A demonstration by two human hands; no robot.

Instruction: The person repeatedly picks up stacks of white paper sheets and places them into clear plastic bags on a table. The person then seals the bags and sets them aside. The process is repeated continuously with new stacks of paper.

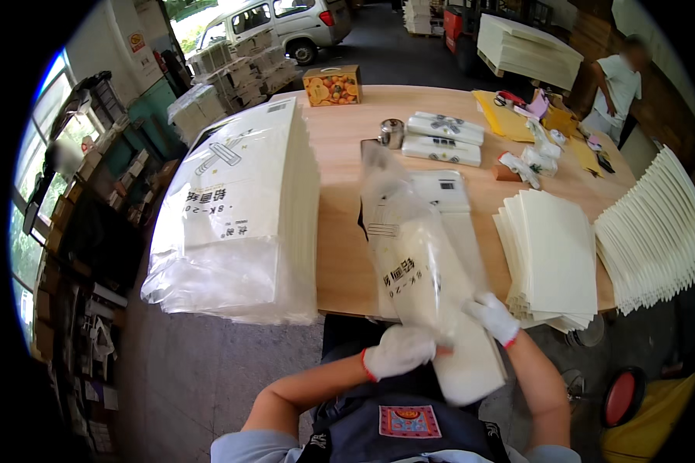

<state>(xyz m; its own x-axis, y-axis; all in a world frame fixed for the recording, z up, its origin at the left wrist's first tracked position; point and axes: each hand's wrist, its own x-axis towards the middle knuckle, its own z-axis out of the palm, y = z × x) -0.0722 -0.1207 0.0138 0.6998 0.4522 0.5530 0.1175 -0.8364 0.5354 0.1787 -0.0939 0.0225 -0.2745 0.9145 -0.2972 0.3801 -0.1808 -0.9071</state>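
Before me a printed clear plastic bag (pixel 401 258) slants from the table toward my lap, with a stack of cream paper (pixel 472 369) partly inside it. The stack's near end sticks out of the bag, past the table edge. My left hand (pixel 400 353), in a white glove with a red cuff, is closed at the bag's mouth, left of the stack; its fingertips are partly hidden. Gloved alike, my right hand (pixel 492 318) grips the stack's right edge. Under the bag lie more flat printed bags (pixel 440 190).
A tall pile of bagged paper (pixel 232 185) stands left on the table (pixel 340 270). Loose sheets (pixel 552 255) and fanned stacks (pixel 656 228) lie right. Behind are a metal tin (pixel 391 133), rolled bags (pixel 442 139) and a fruit-printed box (pixel 332 86). A person (pixel 616 89) stands far right.
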